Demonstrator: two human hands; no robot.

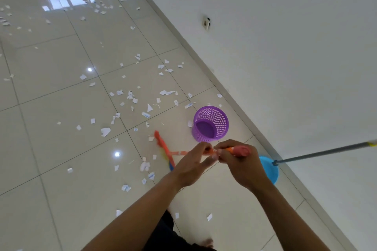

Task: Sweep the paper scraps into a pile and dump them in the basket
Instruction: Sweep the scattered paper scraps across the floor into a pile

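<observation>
White paper scraps [130, 95] lie scattered over the glossy tiled floor, thickest far off at the top left. A purple perforated basket [211, 123] stands upright near the wall, with nothing visible inside. I hold an orange-handled broom [179, 153] with both hands. My left hand [193, 162] grips the handle lower down, and my right hand [236, 161] grips it at the pink top end. The broom's orange, yellow and blue bristles [164, 148] rest on the floor left of the basket, among scraps.
A blue dustpan [269, 169] with a long grey handle [326, 151] leans by the white wall on the right. A wall socket [206, 23] sits low on that wall. My foot [208, 242] shows at the bottom edge.
</observation>
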